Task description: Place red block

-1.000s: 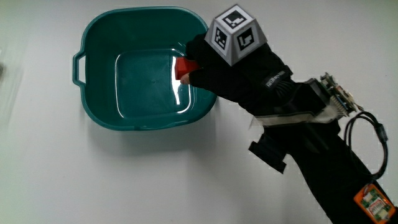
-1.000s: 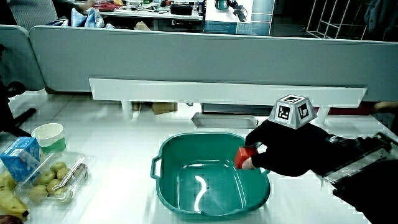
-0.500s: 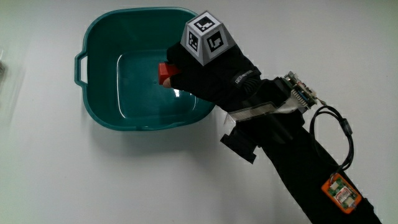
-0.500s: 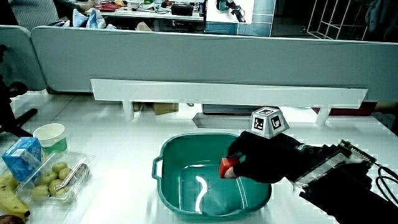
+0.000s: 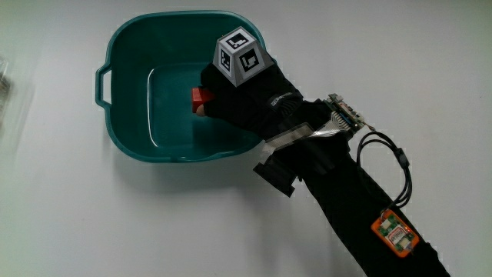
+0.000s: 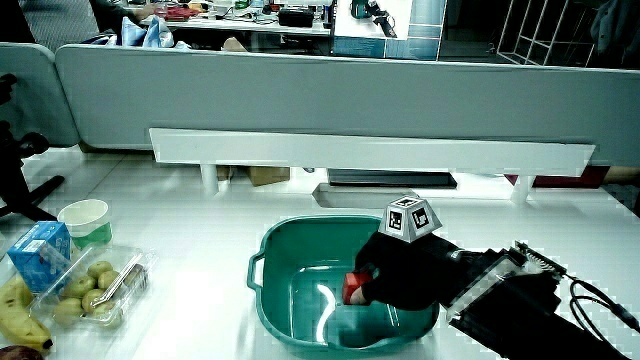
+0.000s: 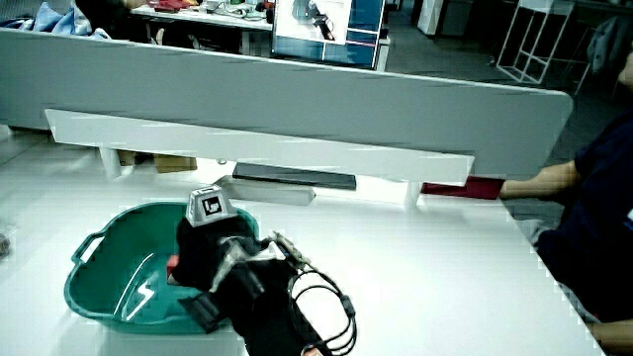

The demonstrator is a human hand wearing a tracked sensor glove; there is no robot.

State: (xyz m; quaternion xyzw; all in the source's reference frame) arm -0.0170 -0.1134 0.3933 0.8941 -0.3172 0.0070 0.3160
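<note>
The hand point(image 5: 240, 98) is now deep inside the teal basin point(image 5: 123, 142), and its fingers pinch the red block point(image 5: 201, 98). Half a second ago the hand was higher and nearer to the basin's rim; one second ago it was only at the rim, with the block over the edge. So the hand has come down and moved toward the middle of the basin. In a side view the red block point(image 6: 354, 289) is low, very near to the basin's floor, but I cannot tell if it touches the floor already. The patterned cube point(image 5: 239, 56) on the back of the hand is tilted, and the forearm point(image 5: 361, 215) reaches over the white surface point(image 5: 154, 223) and crosses the rim. In my judgement the placing is almost done: only the release of the block and the lifting of the hand remain
</note>
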